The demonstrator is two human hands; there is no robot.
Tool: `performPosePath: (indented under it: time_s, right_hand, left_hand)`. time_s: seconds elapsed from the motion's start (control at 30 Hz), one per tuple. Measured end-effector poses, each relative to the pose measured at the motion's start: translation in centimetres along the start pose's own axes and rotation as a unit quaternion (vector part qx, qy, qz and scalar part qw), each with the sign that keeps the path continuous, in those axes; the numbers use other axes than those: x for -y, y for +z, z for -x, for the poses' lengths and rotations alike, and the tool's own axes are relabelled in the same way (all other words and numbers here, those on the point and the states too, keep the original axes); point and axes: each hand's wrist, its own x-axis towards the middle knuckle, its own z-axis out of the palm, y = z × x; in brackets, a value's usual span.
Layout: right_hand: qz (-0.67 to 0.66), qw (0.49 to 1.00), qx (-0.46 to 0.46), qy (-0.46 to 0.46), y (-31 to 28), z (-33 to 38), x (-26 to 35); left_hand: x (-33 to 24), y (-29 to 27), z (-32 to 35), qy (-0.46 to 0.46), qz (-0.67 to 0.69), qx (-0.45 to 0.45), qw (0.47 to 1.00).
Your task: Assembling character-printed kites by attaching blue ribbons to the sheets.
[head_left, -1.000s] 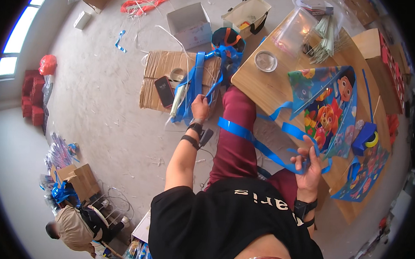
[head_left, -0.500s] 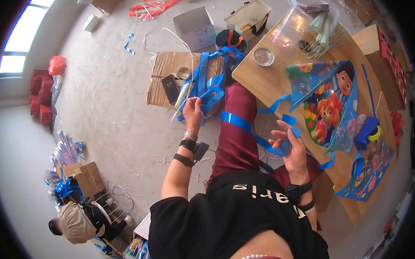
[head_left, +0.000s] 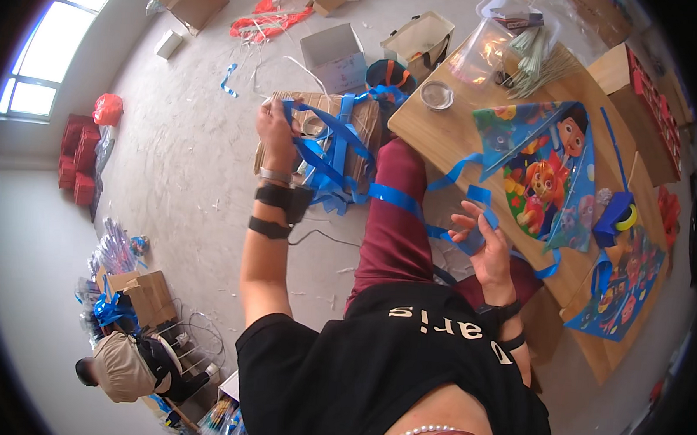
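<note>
The left hand [head_left: 277,133] is raised at about eleven o'clock from the person's lap, its fingers [head_left: 269,113] closed around a bundle of blue ribbon [head_left: 332,151] that loops down in several strands over a sheet of cardboard [head_left: 368,125] lying on the floor [head_left: 187,179]. One strand runs from that bundle toward three o'clock, crossing the maroon trouser leg [head_left: 391,219], and reaches the right hand [head_left: 483,243]. That hand sits just off the near edge of the desk [head_left: 437,136], palm turned up, its fingers [head_left: 467,219] half curled and spread with the ribbon's end lying across them and pinched lightly near the thumb. On the desk, at one o'clock from the right hand, lies a colourful cartoon kite [head_left: 549,176], and at three o'clock from it a blue and yellow tape roll [head_left: 617,217] rests at the kite's edge. A second kite [head_left: 621,292] hangs over the desk's side at four o'clock. Farther up the desk stand a small round tin [head_left: 436,95] and a clear plastic bag [head_left: 496,45] with thin sticks [head_left: 538,66] beside it. On the floor at twelve o'clock from the left hand sits an open white box [head_left: 336,55], with red scraps [head_left: 264,23] beyond it. At seven o'clock another person in a tan cap [head_left: 120,367] crouches among boxes.
</note>
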Motion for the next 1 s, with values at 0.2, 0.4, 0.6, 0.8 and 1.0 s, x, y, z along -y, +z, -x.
performPosePath:
  time_s: [0.2, 0.4, 0.6, 0.8, 1.0]
  right_hand:
    - [-0.01, 0.999, -0.034, -0.012, -0.6, 0.4, -0.3]
    - [-0.014, 0.999, -0.031, 0.005, -0.6, 0.0, -0.8]
    - [-0.014, 0.999, -0.035, 0.007, -0.7, -0.7, -1.0]
    - [-0.009, 0.999, -0.04, 0.02, -0.9, -1.6, -1.2]
    - [-0.005, 0.998, -0.053, 0.038, -0.8, -2.5, -1.1]
  left_hand:
    - [-8.5, -0.9, -3.3, -0.065, 0.063, 0.119, 0.989]
    - [-9.5, -3.1, -6.3, -0.023, 0.038, 0.103, 0.994]
    - [-0.6, -9.3, -7.2, -0.127, -0.211, 0.051, 0.968]
    - [10.6, -15.5, -6.0, -0.055, -0.596, 0.038, 0.8]
    - [10.4, -11.0, -6.2, -0.012, -0.793, 0.123, 0.597]
